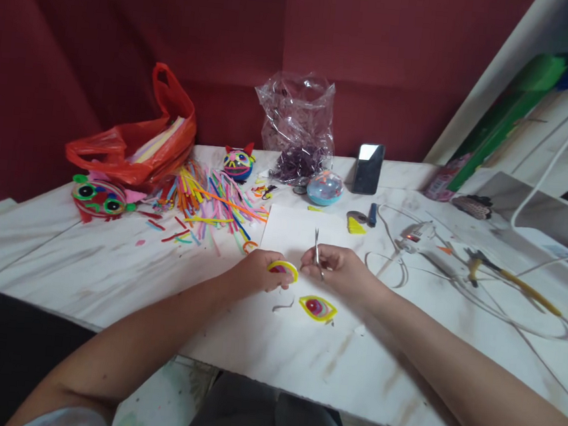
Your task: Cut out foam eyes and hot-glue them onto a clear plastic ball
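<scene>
Between the fingers of my left hand [257, 272] is a yellow-rimmed craft eye [283, 268] with a reddish middle, partly covered by the fingers. My right hand [339, 268] is closed around small metal scissors [317, 246], their blades pointing up and away from me. The scissors and the held eye are apart. Just below the hands, a second yellow-edged craft eye [318, 308] lies flat on the table. A thin curled scrap [284, 305] rests to its left. Under the hands is a white sheet of paper [283, 226].
Many colored pipe cleaners [214, 203] lie at left by a red plastic bag [119, 150] and a decorated figure [100, 199]. A clear bag [297, 127], a round container [325, 187] and a phone [368, 169] stand behind. At right are a glue gun [417, 237], cords and yellow-handled pliers [518, 282].
</scene>
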Demonstrator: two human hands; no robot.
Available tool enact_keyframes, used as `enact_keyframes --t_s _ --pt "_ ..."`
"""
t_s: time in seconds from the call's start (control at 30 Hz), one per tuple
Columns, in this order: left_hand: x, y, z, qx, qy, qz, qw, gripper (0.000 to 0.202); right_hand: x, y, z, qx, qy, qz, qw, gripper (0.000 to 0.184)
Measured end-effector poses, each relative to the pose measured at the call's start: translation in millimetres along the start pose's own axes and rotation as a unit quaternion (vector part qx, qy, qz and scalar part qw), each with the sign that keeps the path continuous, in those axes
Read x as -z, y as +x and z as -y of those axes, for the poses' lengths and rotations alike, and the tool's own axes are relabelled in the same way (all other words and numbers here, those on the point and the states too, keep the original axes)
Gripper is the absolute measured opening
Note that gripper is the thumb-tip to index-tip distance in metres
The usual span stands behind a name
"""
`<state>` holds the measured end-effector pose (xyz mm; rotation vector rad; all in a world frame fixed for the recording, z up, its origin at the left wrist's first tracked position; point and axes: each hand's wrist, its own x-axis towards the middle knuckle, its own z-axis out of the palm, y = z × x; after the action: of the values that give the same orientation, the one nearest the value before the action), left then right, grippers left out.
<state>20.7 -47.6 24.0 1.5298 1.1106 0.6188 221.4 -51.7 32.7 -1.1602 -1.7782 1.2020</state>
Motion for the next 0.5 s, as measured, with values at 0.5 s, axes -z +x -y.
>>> enact_keyframes --t_s 0.5 --pt "-2.7 -4 -6 -0.039 -0.049 -0.043 0.997 0.019 -7 -3 4 0.01 0.004 -0.023 1.0 0.029"
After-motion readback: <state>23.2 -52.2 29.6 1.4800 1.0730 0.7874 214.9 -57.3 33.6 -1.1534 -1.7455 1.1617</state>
